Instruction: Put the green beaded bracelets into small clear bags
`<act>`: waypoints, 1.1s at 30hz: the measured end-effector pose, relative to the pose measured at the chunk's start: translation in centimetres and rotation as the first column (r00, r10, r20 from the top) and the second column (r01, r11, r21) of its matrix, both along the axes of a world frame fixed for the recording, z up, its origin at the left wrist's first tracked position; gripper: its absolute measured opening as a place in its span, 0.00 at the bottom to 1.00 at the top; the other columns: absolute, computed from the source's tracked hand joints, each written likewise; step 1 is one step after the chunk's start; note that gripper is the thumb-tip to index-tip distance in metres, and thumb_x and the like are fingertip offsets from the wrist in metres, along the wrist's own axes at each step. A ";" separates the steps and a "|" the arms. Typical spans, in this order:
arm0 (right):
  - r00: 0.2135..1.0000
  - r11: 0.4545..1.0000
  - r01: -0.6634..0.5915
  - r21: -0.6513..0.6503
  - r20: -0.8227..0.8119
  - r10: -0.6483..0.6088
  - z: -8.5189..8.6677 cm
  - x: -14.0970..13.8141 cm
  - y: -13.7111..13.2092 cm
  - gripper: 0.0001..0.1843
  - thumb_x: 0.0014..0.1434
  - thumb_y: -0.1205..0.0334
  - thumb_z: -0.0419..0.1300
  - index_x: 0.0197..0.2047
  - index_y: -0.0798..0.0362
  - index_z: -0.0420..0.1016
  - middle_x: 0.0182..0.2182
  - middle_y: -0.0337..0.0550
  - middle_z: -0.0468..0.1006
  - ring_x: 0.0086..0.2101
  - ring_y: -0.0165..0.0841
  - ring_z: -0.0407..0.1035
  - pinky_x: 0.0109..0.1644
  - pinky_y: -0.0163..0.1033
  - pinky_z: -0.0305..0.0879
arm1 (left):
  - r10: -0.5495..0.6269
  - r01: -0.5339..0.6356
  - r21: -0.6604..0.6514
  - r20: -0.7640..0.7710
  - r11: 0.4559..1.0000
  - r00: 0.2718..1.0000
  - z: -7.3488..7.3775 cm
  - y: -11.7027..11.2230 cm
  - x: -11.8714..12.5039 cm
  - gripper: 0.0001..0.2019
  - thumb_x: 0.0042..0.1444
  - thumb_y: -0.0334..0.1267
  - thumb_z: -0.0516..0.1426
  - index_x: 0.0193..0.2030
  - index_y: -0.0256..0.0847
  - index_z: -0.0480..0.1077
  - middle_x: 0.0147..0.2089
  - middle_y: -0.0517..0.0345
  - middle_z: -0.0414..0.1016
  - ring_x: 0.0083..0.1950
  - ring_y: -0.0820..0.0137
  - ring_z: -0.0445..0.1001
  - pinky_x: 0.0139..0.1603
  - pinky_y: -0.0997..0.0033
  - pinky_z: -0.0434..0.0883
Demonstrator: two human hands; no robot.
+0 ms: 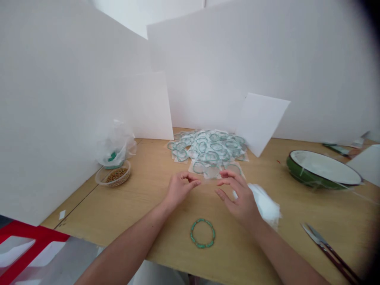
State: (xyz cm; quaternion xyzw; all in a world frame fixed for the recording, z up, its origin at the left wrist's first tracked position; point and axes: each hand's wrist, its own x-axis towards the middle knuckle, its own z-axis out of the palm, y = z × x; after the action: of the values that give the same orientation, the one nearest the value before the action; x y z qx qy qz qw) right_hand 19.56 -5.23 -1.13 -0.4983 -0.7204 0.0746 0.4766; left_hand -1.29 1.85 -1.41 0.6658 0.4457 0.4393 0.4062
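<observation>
Over the middle of the table, my left hand (181, 188) has its thumb and forefinger brought together in a pinch. Something faint and see-through seems to be at its fingertips, too blurred to name. Facing it, my right hand (239, 196) is open, its fingers apart and curved. A bracelet of green beads (202, 233) lies flat on the table between my forearms. Beside and partly behind my right hand is a stack of clear plastic bags (265, 204). Just beyond both hands spreads a heap of bagged green bracelets (212, 152).
On the left, a clear tub of brownish-gold beads (118, 176) stands before a plastic bag with green beads (113, 156). At right are a green enamel basin (323, 170) and scissors (328, 247). White panels (261, 122) stand around the back.
</observation>
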 end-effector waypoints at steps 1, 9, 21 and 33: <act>1.000 0.998 -0.003 -0.067 0.003 0.004 0.0 0.0 0.0 0.04 0.61 0.60 0.59 0.38 0.50 0.72 0.43 0.47 0.74 0.44 0.39 0.69 0.49 0.46 0.66 | 0.043 -0.043 0.015 0.014 0.999 0.999 -0.1 0.3 -0.2 0.10 0.45 0.44 0.65 0.26 0.39 0.76 0.28 0.56 0.78 0.33 0.69 0.73 0.38 0.69 0.68; 0.871 0.771 -0.262 -0.580 0.202 0.448 -0.9 -2.2 -0.9 0.03 0.53 0.64 0.66 0.34 0.51 0.76 0.38 0.40 0.75 0.36 0.33 0.70 0.41 0.36 0.64 | 0.076 -0.078 0.066 0.028 0.995 0.997 -0.6 0.9 -0.6 0.10 0.46 0.44 0.65 0.27 0.39 0.76 0.28 0.57 0.77 0.32 0.70 0.71 0.38 0.70 0.67; 0.942 0.877 -0.284 -0.387 -0.284 0.180 0.5 -0.3 -0.5 0.08 0.65 0.57 0.53 0.36 0.50 0.67 0.24 0.35 0.73 0.22 0.29 0.64 0.27 0.34 0.59 | -0.016 0.023 0.075 -0.095 0.997 0.995 -1.4 0.8 -0.3 0.10 0.50 0.44 0.64 0.28 0.38 0.76 0.29 0.57 0.78 0.32 0.71 0.71 0.37 0.72 0.66; 0.895 0.949 -0.107 -0.298 -0.444 -0.038 -0.5 0.6 0.2 0.13 0.64 0.49 0.56 0.38 0.51 0.67 0.27 0.39 0.74 0.23 0.30 0.67 0.28 0.35 0.65 | -0.077 0.096 0.090 -0.198 0.991 0.977 -1.1 -0.4 0.5 0.07 0.51 0.42 0.64 0.30 0.40 0.78 0.32 0.56 0.80 0.34 0.69 0.73 0.37 0.71 0.66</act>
State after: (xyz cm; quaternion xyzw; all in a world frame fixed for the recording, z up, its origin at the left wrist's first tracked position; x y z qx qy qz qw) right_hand 20.18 -5.06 -1.60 -0.5246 -0.5801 0.3085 0.5413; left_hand -0.82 1.42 -2.50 0.7435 0.4315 0.3758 0.3462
